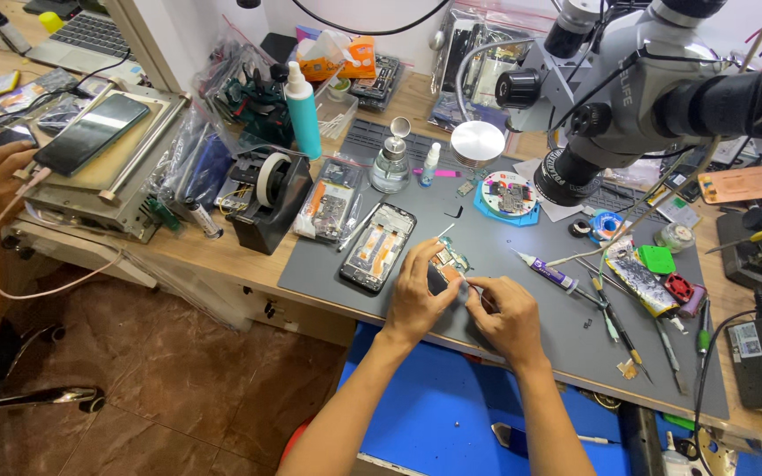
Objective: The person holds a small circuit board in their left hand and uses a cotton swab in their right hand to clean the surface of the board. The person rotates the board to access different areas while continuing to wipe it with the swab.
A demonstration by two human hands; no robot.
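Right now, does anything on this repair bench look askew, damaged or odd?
Nothing looks spilled or broken by accident. The opened phone lies askew on the grey mat, insides exposed. Both hands, left hand and right hand, pinch a small circuit board.

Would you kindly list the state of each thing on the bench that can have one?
Left hand: gripping the small circuit board.
Right hand: pinching the board's near end.
Opened phone frame: flat, back off, insides exposed.
Dark phone: screen off, on the grey machine.
Teal bottle: upright, capped.
Tape dispenser: loaded with a roll.
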